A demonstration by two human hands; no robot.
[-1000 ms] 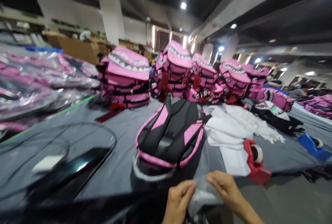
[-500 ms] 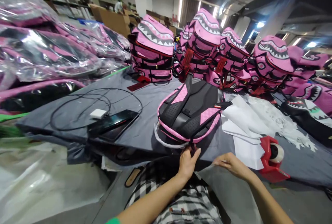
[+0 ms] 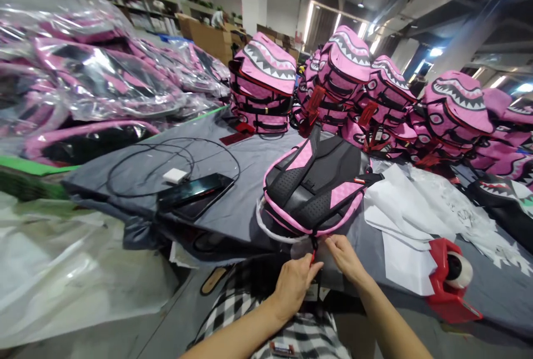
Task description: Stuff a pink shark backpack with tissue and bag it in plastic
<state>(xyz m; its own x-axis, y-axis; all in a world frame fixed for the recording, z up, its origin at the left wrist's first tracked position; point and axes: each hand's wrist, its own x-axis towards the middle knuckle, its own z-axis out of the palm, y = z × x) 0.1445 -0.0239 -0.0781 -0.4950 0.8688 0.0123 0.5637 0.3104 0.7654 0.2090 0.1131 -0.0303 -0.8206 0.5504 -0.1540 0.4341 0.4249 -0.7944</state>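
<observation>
A pink-and-black backpack (image 3: 316,190) lies back-up at the near edge of a grey table (image 3: 233,203). Both hands meet just below it: the left hand (image 3: 293,286) and right hand (image 3: 343,256) pinch a small red tag (image 3: 313,253) with closed fingertips. A red tape dispenser (image 3: 452,278) sits to the right.

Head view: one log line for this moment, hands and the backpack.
left hand: pinching red tag | right hand: at same tag | backpack: straps up on grey table | tape dispenser: right
</observation>
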